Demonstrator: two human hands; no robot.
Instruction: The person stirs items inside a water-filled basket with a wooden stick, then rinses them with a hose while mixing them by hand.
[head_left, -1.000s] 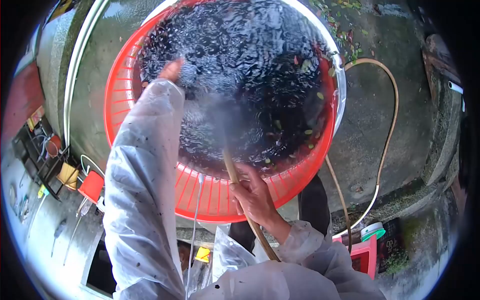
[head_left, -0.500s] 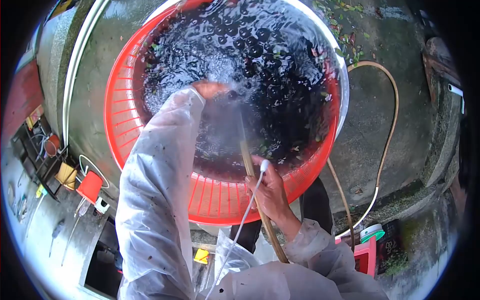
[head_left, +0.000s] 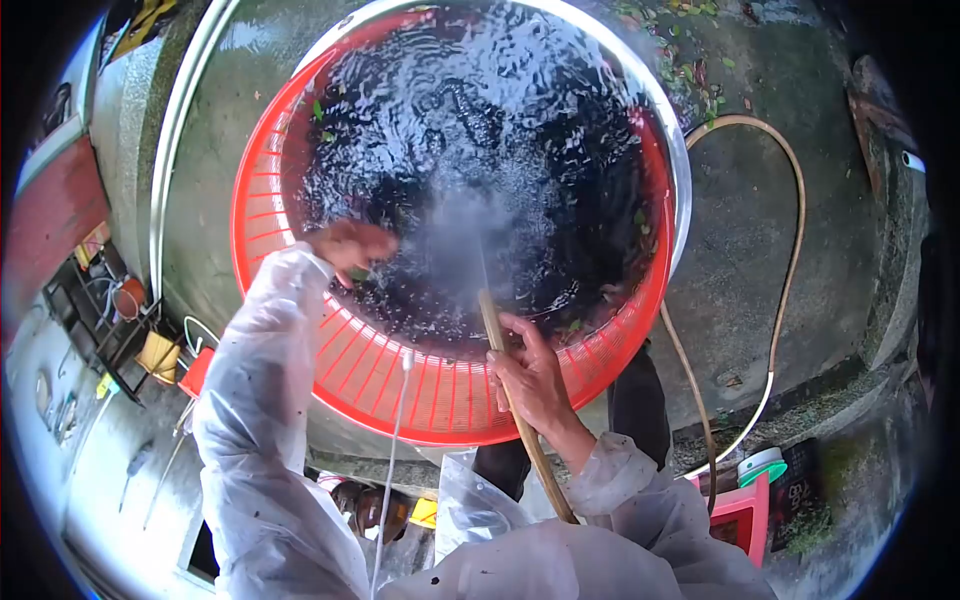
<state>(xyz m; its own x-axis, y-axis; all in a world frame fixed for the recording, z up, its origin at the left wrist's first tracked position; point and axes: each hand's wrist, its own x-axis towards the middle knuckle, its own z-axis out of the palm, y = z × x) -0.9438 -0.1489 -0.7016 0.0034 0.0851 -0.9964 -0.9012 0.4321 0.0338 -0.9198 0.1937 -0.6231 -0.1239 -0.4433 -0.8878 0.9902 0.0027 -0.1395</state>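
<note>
My right hand [head_left: 530,378] is wrapped round a tan hose [head_left: 522,425], whose end sprays water down into a red slotted plastic basket [head_left: 262,215]. Dark, rippling water [head_left: 470,170] fills the basket, and a few green leaves float in it; glare and ripples mostly hide what lies under the surface. Above the basket's left side is my left hand [head_left: 352,248], slightly blurred, thumb apart from the fingers and nothing visible in it. Translucent plastic sleeves [head_left: 265,400] cover both my arms. A white cord [head_left: 397,430] with a white tip dangles between them.
Outside the basket shows the rim of a pale tub [head_left: 683,200]. More hose [head_left: 797,220] loops over the wet concrete at right, near scattered leaves [head_left: 700,85]. White pipes [head_left: 172,130] run along the left. A pink stool [head_left: 757,500] stands lower right.
My left hand has come out of the churning water and moved left and down. The dark round fruits seen before are now obscured. The white cord swung left; my right hand keeps the hose.
</note>
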